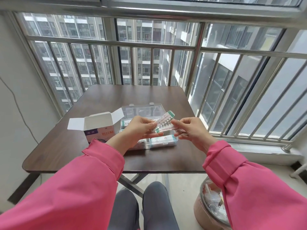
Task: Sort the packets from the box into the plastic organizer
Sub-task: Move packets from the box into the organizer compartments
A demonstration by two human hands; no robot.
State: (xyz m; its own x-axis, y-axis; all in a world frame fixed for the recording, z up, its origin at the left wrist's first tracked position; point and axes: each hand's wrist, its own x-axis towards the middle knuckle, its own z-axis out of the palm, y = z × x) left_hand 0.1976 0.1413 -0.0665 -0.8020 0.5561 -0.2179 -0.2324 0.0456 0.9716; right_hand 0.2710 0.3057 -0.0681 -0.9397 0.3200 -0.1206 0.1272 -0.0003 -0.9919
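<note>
The clear plastic organizer (159, 141) sits open on the brown tabletop (99, 100), its lid (142, 110) laid back. White packets with green ends (163, 139) lie inside it. The open box (99, 128) stands just left of it, flaps up; I cannot see what is inside. Above the organizer, the left hand (141, 130) and right hand (191, 130) each pinch an end of a few packets (164, 122). Both hands hide part of the organizer. A bin (211, 206) stands on the floor nearby.

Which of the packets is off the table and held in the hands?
The tilted packet pinched between left hand and right hand, raised above the plastic organizer. The other packets lie flat inside it.
</note>
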